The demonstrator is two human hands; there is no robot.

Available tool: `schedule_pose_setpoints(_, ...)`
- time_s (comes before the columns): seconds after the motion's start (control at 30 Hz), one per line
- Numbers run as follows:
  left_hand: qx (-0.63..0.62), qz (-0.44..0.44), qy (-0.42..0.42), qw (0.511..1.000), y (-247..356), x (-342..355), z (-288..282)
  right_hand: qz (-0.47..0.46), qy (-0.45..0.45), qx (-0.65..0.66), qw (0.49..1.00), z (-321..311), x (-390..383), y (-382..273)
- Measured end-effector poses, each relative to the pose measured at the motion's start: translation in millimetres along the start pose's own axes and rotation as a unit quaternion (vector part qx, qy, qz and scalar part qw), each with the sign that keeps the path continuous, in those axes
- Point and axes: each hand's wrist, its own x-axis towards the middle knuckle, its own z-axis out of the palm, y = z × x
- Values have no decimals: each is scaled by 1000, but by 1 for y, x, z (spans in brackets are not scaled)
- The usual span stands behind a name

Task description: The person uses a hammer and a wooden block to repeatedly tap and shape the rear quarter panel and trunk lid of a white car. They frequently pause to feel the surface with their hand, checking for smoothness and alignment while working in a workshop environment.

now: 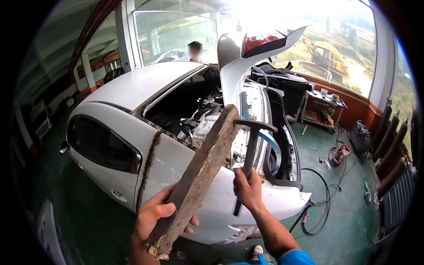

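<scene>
My left hand [161,212] grips a long, rough wooden block [196,170], which rises diagonally across the view. My right hand [247,187] is closed on the handle of a hammer [258,125], whose head is up beside the block's upper end; whether they touch I cannot tell. Behind both stands a white car [110,176] with its rear window opening bare, the metal inside exposed and a rusty, dark cut seam [148,165] down its side. The raised tailgate [234,70] has a red tail lamp.
A person [194,52] stands beyond the car. At right are a cart [320,117], hoses [327,198], a red machine [340,154], gas cylinders [382,137] and a bag [360,137]. A loose panel [47,229] stands at lower left. Large windows show an excavator [322,55] outside.
</scene>
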Motion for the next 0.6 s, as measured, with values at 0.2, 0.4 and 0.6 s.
schedule_pose_setpoints(0.2, 36, 1, 1, 999, 4, -3, 1, -128, 53, 55, 989, -21, -25, -28)
schedule_pose_setpoints(0.4, 4, 70, -22, 997, 22, 3, 7, -109, 52, 43, 992, -27, -17, -40)
schedule_pose_setpoints(0.6, 58, 64, -8, 996, 43, 3, 25, -140, 90, 53, 985, -34, -12, -68)
